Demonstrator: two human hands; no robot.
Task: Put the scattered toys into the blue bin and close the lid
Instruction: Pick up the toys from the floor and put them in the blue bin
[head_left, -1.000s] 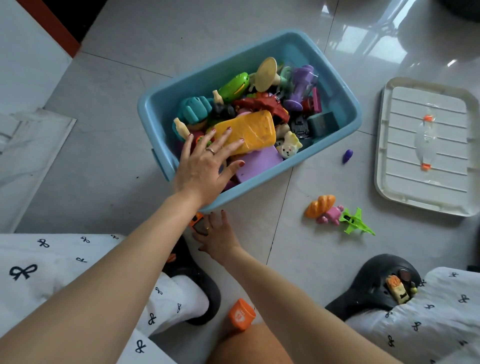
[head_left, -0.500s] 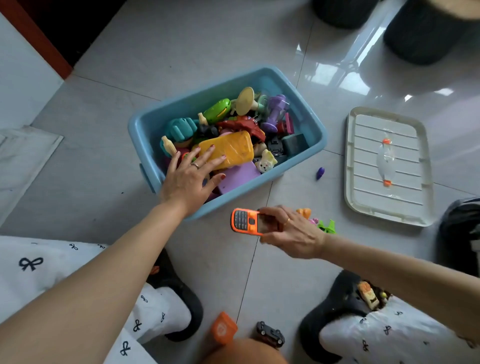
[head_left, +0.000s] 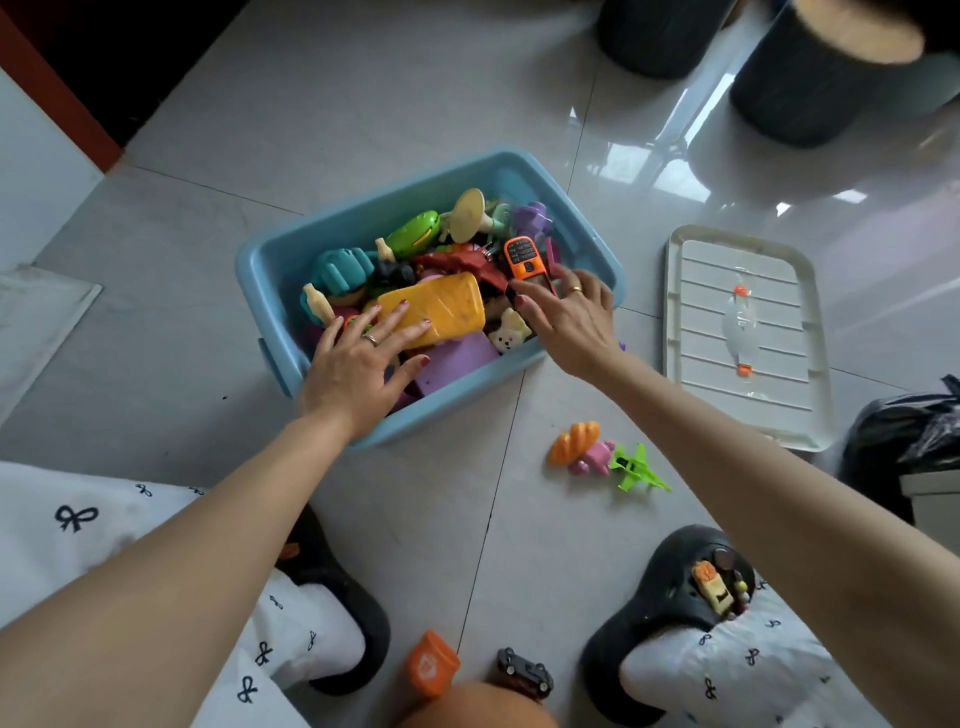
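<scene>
The blue bin (head_left: 270, 270) sits on the floor, full of toys; its white lid (head_left: 748, 338) lies just right of it. The left hand (head_left: 358, 364) presses flat, fingers spread, on a yellow toy (head_left: 441, 306) inside. The right hand (head_left: 566, 317) pinches an orange toy phone (head_left: 524, 257) over the bin's right end.

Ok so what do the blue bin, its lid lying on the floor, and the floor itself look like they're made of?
Blue bin: most likely moulded plastic, smooth with a soft sheen, rounded rim and corners.
Lid: off-white rigid plastic by the look, matte, with moulded ribs and orange clips.
Floor: glossy light tile, probably glazed ceramic or polished stone; it shows grout lines and mirror-like reflections.
</scene>
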